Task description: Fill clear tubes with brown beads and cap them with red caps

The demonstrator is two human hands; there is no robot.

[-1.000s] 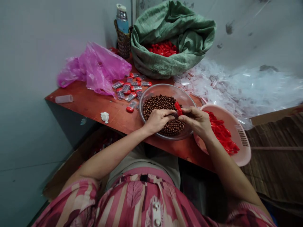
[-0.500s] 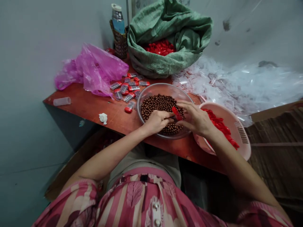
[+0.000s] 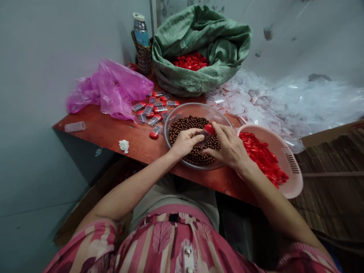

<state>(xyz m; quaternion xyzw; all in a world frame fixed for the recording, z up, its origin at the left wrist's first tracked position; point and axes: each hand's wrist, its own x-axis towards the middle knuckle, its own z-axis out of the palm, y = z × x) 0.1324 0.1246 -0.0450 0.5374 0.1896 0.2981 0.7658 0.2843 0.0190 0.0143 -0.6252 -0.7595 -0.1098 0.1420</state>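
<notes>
Both hands meet over a clear bowl point(image 3: 182, 110) full of small brown beads point(image 3: 186, 123). My right hand point(image 3: 229, 147) pinches a small clear container with a red cap point(image 3: 209, 129) just above the beads. My left hand point(image 3: 185, 141) is closed, its fingertips touching the container; what they hold, if anything, is hidden. A pink basket point(image 3: 290, 170) of loose red caps point(image 3: 263, 153) sits just right of the bowl, under my right wrist.
Several filled red-capped containers point(image 3: 155, 110) lie left of the bowl on the red table point(image 3: 113, 131). Behind are a green sack of red caps point(image 3: 199, 49), a pink plastic bag point(image 3: 113, 87), a bottle point(image 3: 140, 28) and a heap of clear plastic pieces point(image 3: 284, 102). A clear tube point(image 3: 74, 126) lies at the table's left edge.
The red-capped container has shifted slightly up and left over the beads. My right hand turned palm down over the bowl; my left hand stayed closed against it.
</notes>
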